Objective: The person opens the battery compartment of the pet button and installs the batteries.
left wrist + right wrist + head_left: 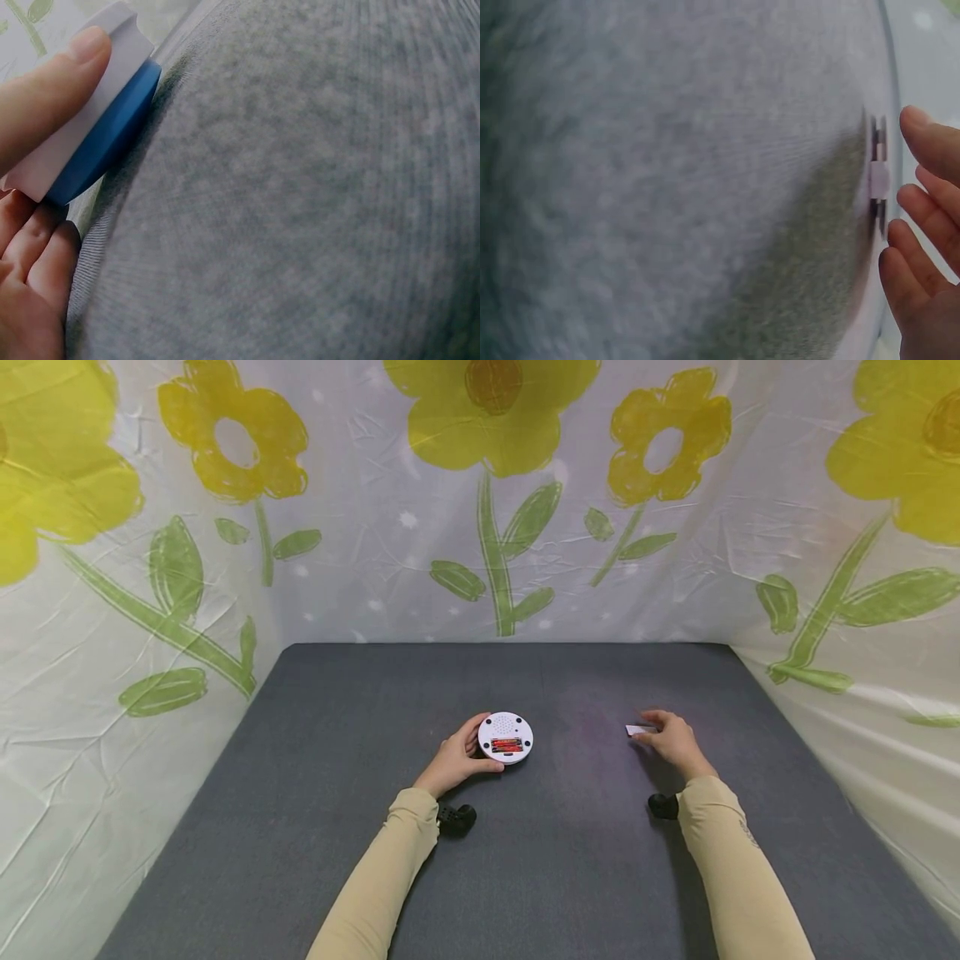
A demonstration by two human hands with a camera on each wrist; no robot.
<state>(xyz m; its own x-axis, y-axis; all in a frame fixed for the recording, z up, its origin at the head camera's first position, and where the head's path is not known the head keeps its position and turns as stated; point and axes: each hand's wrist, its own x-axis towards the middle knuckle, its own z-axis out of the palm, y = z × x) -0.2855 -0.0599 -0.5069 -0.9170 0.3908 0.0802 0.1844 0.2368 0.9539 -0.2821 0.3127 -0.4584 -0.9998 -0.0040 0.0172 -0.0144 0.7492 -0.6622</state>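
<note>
My left hand (454, 760) grips a round white device (517, 727) by its left edge, thumb below and fingers above. Its underside faces up, with small dark feet, a ring of holes and an uncovered compartment where red and black batteries (507, 745) lie. From the left wrist, the device's blue part (105, 139) shows beneath the white rim. On the right, my right hand (673, 743) is at a small white plate (637, 729), its fingers partly over it. In the right wrist view the plate (880, 178) appears edge-on with dark ends, and thumb and fingers stand apart around it.
A dark grey cloth-covered table (555, 860) lies under both hands. Behind and beside it hangs a white curtain (360, 543) with yellow flowers. Black wrist-worn pieces (457, 818) show below each hand.
</note>
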